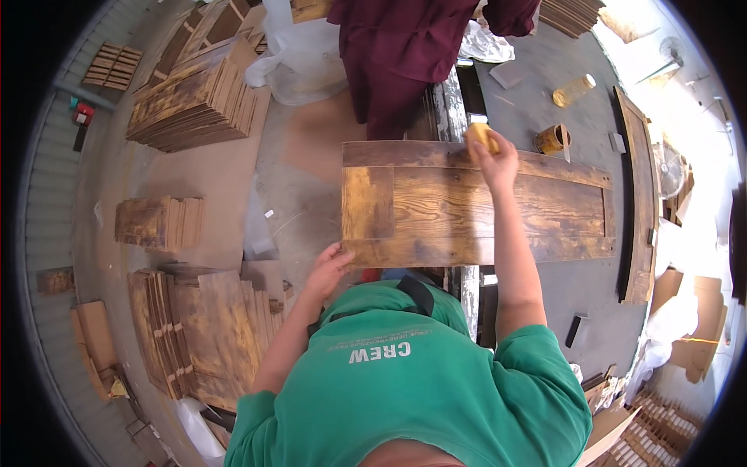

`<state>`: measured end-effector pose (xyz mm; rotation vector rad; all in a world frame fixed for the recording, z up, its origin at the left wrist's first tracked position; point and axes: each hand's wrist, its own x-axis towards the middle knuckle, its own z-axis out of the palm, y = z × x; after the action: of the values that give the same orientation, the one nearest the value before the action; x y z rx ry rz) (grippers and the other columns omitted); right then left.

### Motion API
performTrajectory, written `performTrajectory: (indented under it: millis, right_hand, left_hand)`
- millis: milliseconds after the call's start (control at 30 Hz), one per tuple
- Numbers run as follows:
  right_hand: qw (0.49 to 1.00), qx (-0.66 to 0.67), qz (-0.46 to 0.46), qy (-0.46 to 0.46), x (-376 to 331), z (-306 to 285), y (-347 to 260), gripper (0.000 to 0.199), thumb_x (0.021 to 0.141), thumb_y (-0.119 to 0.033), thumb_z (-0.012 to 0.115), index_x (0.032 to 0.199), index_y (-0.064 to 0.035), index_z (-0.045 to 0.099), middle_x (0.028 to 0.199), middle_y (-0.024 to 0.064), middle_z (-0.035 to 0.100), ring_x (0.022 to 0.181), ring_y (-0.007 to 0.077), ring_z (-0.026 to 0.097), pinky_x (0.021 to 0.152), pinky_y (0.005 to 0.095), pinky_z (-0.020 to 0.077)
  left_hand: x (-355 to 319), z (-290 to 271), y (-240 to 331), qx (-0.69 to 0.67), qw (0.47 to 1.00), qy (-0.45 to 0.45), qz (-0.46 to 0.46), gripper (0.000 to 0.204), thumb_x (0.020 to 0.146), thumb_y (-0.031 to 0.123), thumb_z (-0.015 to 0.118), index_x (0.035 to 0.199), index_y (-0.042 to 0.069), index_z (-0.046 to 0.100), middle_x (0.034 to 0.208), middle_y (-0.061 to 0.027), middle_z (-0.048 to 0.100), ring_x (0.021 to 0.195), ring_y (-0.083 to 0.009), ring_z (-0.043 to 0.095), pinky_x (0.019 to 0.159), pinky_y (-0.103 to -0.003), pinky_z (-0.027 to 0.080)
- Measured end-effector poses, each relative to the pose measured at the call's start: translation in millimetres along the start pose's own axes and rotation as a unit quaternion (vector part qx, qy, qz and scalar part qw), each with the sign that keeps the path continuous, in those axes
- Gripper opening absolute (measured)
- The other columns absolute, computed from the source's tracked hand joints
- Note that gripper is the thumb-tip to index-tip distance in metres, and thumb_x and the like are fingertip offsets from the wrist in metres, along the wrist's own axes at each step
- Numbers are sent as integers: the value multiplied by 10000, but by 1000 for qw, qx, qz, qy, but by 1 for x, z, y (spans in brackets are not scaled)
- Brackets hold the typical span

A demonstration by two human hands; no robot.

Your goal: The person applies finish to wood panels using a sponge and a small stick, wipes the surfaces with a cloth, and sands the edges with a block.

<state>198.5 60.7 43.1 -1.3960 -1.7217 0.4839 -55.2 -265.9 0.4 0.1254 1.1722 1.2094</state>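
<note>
Left of the dark counter (595, 300) stand stacks of brown wooden panels (187, 113); right of it are a caged fan (670, 171), cardboard (706, 323) and white plastic sheeting (675, 317).

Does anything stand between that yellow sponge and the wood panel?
Nothing visible does: the right hand holds the sponge at the far edge of the panel, with no other object seen between.
</note>
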Motion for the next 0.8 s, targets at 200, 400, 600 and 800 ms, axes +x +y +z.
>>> performTrajectory:
  millis: [200, 400, 600, 800]
  right_hand:
    - [971, 8, -198, -131, -32, 109, -110, 287, 742, -254, 743, 971, -90, 688, 1041, 121, 621, 1017, 319, 524, 862, 396, 474]
    - [934, -42, -251, -250, -46, 163, -137, 289, 695, -134, 712, 983, -125, 685, 1040, 78, 584, 1025, 282, 505, 881, 349, 477]
    - [974, -122, -137, -132, -6, 67, -34, 278, 734, -161, 721, 1000, -97, 672, 1113, 110, 605, 1041, 342, 542, 818, 413, 507]
    - [972, -193, -131, 16, 3, 8, -19, 269, 689, -78, 704, 956, -100, 674, 997, 112, 617, 981, 328, 529, 808, 393, 491]
  left_hand:
    - [-5, 5, 0, 19, 1000, 6, 3, 409, 848, 67, 657, 1233, 43, 521, 1135, -42, 616, 1025, -153, 588, 888, -309, 472]
    - [-9, 5, -1, 23, 999, 31, -7, 380, 854, 94, 649, 1219, 79, 543, 1119, -24, 629, 1010, -143, 591, 870, -308, 471]
    - [-7, -2, -4, 5, 999, 36, -10, 354, 852, 97, 654, 1193, 74, 559, 1115, -30, 633, 1000, -147, 599, 863, -313, 480]
    - [-2, 2, 3, 5, 999, 23, -30, 331, 849, 117, 661, 1166, 74, 575, 1066, -24, 647, 953, -146, 613, 843, -313, 482]
